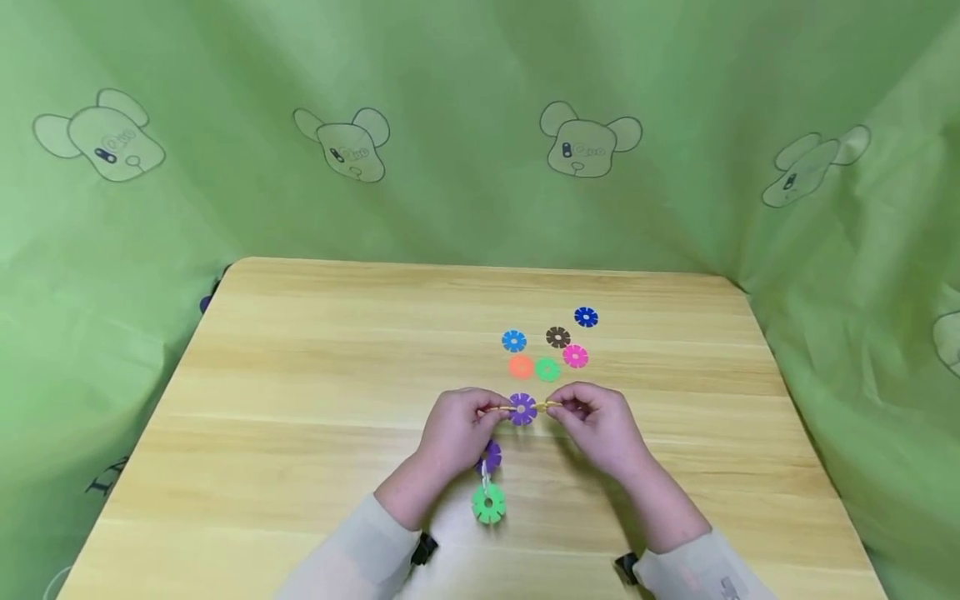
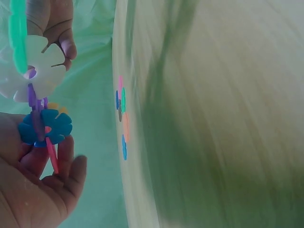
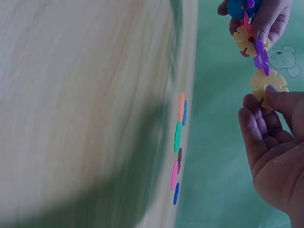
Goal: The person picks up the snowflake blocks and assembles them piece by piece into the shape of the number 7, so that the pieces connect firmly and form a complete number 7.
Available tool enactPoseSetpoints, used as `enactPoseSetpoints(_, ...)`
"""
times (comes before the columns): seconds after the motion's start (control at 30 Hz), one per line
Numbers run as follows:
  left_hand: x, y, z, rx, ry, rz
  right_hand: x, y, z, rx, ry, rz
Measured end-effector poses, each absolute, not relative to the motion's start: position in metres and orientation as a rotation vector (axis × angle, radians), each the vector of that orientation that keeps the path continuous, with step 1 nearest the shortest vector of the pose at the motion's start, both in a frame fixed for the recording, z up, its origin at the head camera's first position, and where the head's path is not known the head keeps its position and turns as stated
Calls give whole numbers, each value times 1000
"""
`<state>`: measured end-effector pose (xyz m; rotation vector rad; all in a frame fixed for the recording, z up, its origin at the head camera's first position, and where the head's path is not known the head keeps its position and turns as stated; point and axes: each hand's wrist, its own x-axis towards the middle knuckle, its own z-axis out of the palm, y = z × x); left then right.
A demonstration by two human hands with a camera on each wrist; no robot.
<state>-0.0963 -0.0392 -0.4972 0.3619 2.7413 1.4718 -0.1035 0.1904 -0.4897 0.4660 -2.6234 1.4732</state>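
My left hand pinches a chain of interlocking slotted plastic discs, with its thumb at a yellow disc. Beside those fingers are a blue disc and a red disc. The chain hangs toward me through a purple disc and a white disc to a green disc. Between my hands another purple disc joins a second yellow disc. My right hand pinches that yellow disc between thumb and fingers.
Loose discs lie flat on the wooden table beyond my hands: light blue, orange, green, brown, pink and dark blue. A green curtain surrounds the table's back and sides.
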Motion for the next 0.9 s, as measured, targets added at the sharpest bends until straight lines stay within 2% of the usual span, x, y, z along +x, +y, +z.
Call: enactPoseSetpoints(0.9, -93, -38, -493, 299, 2585, 1635, -99, 186, -484, 498, -2633, 1452)
